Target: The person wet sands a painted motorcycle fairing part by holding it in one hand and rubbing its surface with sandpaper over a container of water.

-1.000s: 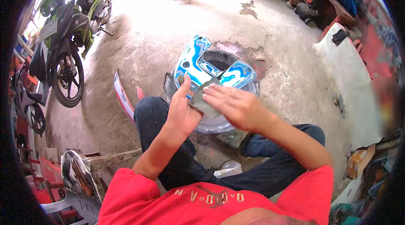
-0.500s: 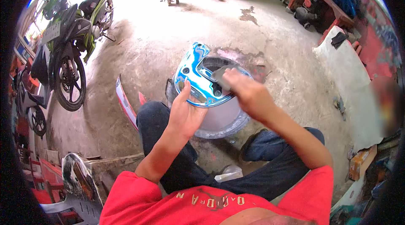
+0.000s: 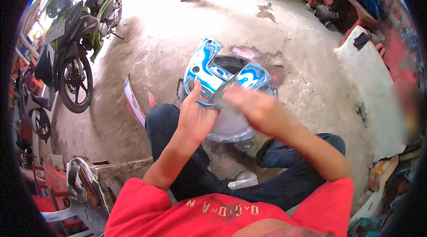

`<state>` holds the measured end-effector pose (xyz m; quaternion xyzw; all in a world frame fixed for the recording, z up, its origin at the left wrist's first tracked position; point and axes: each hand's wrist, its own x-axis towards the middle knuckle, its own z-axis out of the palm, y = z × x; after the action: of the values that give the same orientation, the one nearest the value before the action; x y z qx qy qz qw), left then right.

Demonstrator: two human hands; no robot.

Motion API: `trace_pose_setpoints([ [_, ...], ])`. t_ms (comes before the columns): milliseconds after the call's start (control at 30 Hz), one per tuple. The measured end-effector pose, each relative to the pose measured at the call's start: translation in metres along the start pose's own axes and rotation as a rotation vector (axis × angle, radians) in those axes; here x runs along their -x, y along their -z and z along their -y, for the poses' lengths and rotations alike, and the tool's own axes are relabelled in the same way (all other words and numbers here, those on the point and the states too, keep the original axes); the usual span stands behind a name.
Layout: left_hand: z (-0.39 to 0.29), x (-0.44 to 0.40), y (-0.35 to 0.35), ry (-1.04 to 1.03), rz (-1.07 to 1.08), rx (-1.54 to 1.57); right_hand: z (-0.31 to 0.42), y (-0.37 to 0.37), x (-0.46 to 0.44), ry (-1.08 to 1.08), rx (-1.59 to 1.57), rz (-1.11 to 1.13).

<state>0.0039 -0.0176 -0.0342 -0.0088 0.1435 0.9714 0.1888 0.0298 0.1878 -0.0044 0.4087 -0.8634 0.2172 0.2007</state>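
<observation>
My left hand (image 3: pixel 195 117) grips the near edge of a U-shaped blue, white and silver plastic motorcycle panel (image 3: pixel 205 71), thumb on top and the other fingers hidden beneath. On the panel's near middle part, my right hand (image 3: pixel 262 107), smeared by motion, presses a small grey piece of sandpaper (image 3: pixel 217 98). The panel is held over a round tub (image 3: pixel 231 138) of cloudy grey water standing between my legs. Part of the tub's dark far rim shows through the panel's opening.
Left of my knee, a red and white curved panel (image 3: pixel 133 106) lies on the concrete floor. A green and black motorcycle (image 3: pixel 73 70) is parked at the left. A grey plastic chair (image 3: pixel 84 188) stands near left; a wooden bench (image 3: pixel 347 3) is at the back right.
My right hand has moved left and toward me across the panel with the sandpaper, uncovering the panel's right arm. My left hand keeps its hold.
</observation>
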Motion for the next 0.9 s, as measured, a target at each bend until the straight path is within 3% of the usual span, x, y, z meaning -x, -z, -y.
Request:
trace_pose_setpoints([
  [133, 0.002, 0.001, -0.007, -0.067, -0.067, 0.008, -0.035, -0.001, 0.001, -0.247, 0.170, -0.086],
  [233, -0.005, -0.003, 0.016, 0.051, 0.190, 0.034, 0.014, -0.010, 0.002, 0.002, 0.065, -0.025],
  [267, -0.008, 0.001, 0.015, 0.080, 0.133, -0.029, 0.018, -0.007, 0.003, 0.065, 0.034, 0.029],
  [433, 0.001, 0.005, -0.004, -0.060, -0.016, 0.058, -0.041, -0.001, 0.002, -0.243, 0.119, -0.103],
  [600, -0.002, -0.002, 0.004, -0.003, 0.065, 0.010, 0.010, -0.004, 0.002, 0.091, 0.028, 0.033],
  [667, -0.003, 0.000, 0.006, 0.017, 0.159, 0.178, -0.020, -0.005, 0.004, -0.108, 0.050, -0.035],
  [733, 0.000, 0.002, -0.007, -0.032, 0.023, 0.072, -0.042, -0.002, -0.001, -0.274, 0.168, -0.079],
  [767, 0.001, 0.003, -0.011, -0.055, -0.043, 0.019, -0.035, -0.005, 0.004, -0.189, 0.127, -0.071],
  [800, -0.001, -0.001, 0.005, -0.005, 0.189, 0.119, -0.018, -0.008, 0.004, -0.095, 0.093, -0.067],
  [867, -0.006, -0.005, 0.023, 0.070, 0.276, 0.054, 0.013, -0.012, 0.002, 0.099, 0.014, -0.008],
  [900, -0.009, -0.004, 0.027, 0.112, 0.311, 0.014, 0.007, -0.013, 0.002, 0.051, 0.014, -0.032],
])
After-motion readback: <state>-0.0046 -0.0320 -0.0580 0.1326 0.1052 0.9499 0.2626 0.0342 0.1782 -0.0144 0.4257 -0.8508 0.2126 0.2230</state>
